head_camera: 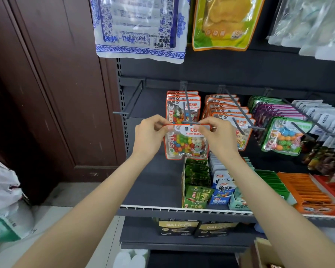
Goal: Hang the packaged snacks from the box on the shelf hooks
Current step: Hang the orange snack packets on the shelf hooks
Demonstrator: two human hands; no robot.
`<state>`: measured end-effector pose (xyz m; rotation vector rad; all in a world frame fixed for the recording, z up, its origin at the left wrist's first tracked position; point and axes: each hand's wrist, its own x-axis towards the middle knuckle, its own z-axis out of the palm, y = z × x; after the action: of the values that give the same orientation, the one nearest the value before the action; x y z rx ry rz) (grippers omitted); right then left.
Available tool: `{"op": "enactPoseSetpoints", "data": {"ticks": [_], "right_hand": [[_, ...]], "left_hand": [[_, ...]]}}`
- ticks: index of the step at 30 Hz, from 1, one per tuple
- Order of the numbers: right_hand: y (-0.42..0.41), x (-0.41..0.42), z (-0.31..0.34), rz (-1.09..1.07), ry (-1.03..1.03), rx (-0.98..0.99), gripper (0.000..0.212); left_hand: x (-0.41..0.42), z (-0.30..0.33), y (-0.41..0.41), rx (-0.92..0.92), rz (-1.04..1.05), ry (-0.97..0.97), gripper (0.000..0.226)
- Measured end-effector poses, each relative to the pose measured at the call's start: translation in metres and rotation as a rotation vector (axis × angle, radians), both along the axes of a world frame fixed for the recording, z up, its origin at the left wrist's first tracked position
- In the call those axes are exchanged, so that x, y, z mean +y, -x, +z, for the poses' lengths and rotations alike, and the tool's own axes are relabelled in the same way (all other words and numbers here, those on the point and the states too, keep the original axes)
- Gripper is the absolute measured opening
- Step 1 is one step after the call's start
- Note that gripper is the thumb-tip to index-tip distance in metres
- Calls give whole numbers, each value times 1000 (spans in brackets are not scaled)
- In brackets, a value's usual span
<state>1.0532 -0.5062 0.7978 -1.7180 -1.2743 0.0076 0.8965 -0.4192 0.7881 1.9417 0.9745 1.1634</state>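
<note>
In the middle of the frame, both hands hold one packet of colour beans (186, 142) by its top edge. The left hand (150, 135) pinches the upper left corner of the packet between thumb and fingers, and the right hand (219, 136) pinches the upper right corner in the same way. The packet hangs upright, and its hanging hole is just at the tip of a grey shelf hook (188, 111), which runs from the back bar toward the camera. Behind it, more packets of the same kind (182, 105) already hang on this hook. To the right of centre hang orange-edged packets (230, 113), and further right green-edged packets (284, 136). An empty hook (132, 101) stands to the left of centre. Below, on the shelf (153, 186), stand small display boxes of snacks (197, 188). At the lower right corner of the frame, a corner of a cardboard box (265, 254) is visible.
</note>
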Motion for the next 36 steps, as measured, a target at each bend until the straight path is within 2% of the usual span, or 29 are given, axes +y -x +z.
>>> {"op": "enactPoseSetpoints", "data": {"ticks": [4,10,19,22,26,30,34,36], "right_hand": [[-2,7,-2,-62,15,-23,11],[-9,42,9,-260,130,-410,24],[-44,119,24,-368,279,-716,18],[-49,127,24,-356,310,-705,17],[-46,120,27,-320,343,-695,27],[-34,95,24,-246,268,-626,36],[-13,33,4,-134,166,-467,30],[-4,-9,-10,-55,197,-302,26]], "left_hand": [[9,-3,-5,-12,-4,21,3],[36,3,-34,5,121,9,4],[99,14,-93,126,303,68,10],[106,14,-98,190,315,20,16],[97,15,-94,242,329,-84,20],[70,16,-76,251,324,-161,22],[21,-4,-43,339,198,-148,21],[-15,-21,-27,339,121,-102,18]]}}
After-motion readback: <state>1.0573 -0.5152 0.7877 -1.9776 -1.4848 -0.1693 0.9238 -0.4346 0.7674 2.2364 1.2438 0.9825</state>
